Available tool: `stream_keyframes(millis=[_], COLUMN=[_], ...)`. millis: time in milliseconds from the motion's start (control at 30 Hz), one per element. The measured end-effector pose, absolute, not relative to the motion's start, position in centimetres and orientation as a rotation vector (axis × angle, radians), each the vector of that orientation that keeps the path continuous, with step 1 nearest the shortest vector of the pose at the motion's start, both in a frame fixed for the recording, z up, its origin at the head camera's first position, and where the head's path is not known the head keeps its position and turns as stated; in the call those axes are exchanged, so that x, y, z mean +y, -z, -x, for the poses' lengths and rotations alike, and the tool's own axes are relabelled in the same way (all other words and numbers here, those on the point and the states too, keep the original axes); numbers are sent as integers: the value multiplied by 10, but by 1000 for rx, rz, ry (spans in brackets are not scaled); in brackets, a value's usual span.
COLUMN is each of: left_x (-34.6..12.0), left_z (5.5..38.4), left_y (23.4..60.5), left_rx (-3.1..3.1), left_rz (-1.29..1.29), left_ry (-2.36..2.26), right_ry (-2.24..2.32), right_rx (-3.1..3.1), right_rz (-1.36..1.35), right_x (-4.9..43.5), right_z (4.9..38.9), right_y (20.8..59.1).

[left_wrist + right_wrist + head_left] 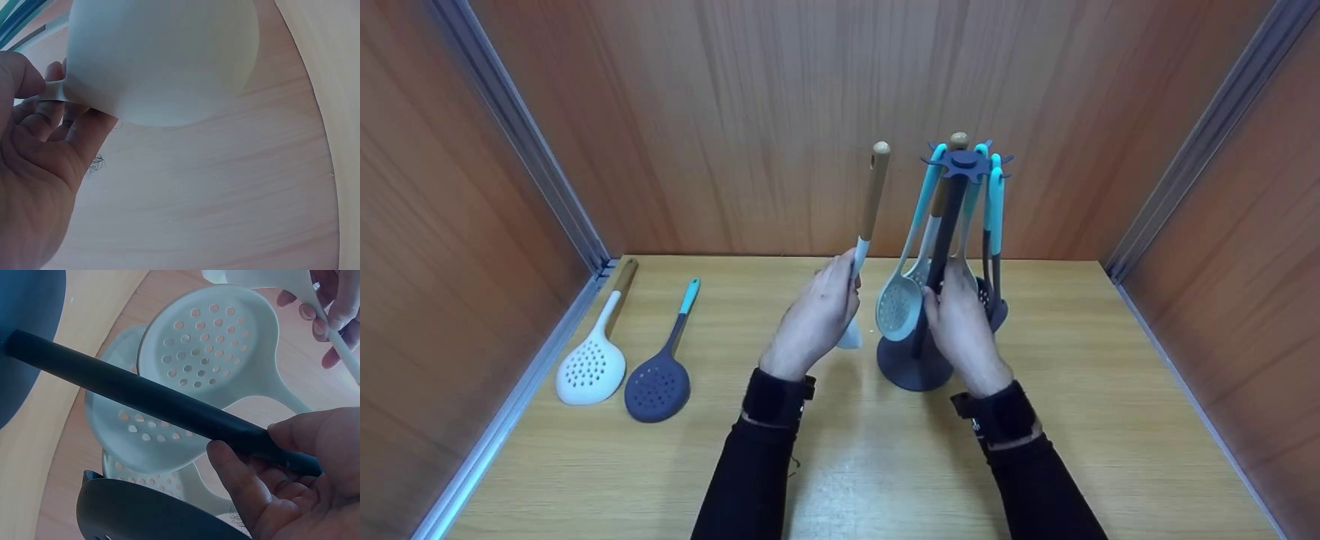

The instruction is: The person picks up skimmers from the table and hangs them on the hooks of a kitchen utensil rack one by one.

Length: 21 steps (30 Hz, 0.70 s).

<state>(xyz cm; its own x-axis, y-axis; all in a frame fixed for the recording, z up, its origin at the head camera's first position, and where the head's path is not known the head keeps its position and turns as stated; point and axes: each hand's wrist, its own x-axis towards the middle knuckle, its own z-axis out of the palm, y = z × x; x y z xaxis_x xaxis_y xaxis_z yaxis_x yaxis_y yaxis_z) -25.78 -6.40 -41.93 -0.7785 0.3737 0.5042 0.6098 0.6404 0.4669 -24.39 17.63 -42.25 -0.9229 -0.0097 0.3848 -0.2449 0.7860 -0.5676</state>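
Observation:
My left hand point(819, 315) grips a white utensil point(874, 195) by its neck, wooden handle pointing up. Its broad, smooth, solid head point(163, 56) fills the top of the left wrist view. To its right, my right hand point(960, 322) holds the dark pole point(140, 399) of a rotating-style utensil stand point(904, 367), thumb and fingers around it. Hung from the hooked top point(966, 162) are several utensils, among them a pale green skimmer point(898, 307) with a turquoise handle. Behind my right hand, the lower parts of some hanging utensils are hidden.
On the left of the wooden table point(840, 465) lie a white slotted turner point(591, 367) with a wooden handle and a dark slotted turner point(657, 388) with a turquoise handle. Wood-grain panels point(780, 112) close off the back and both sides.

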Motion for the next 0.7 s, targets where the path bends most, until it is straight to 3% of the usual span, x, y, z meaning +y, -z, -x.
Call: stream_keyframes(millis=[700], left_x=[-48], left_z=[251], left_y=[416], left_rx=[-2417], left_rz=[836], left_ry=[806], right_ry=[-874], right_rx=[-2595], right_rz=[-229], right_x=[178], right_z=[243], right_y=[421])
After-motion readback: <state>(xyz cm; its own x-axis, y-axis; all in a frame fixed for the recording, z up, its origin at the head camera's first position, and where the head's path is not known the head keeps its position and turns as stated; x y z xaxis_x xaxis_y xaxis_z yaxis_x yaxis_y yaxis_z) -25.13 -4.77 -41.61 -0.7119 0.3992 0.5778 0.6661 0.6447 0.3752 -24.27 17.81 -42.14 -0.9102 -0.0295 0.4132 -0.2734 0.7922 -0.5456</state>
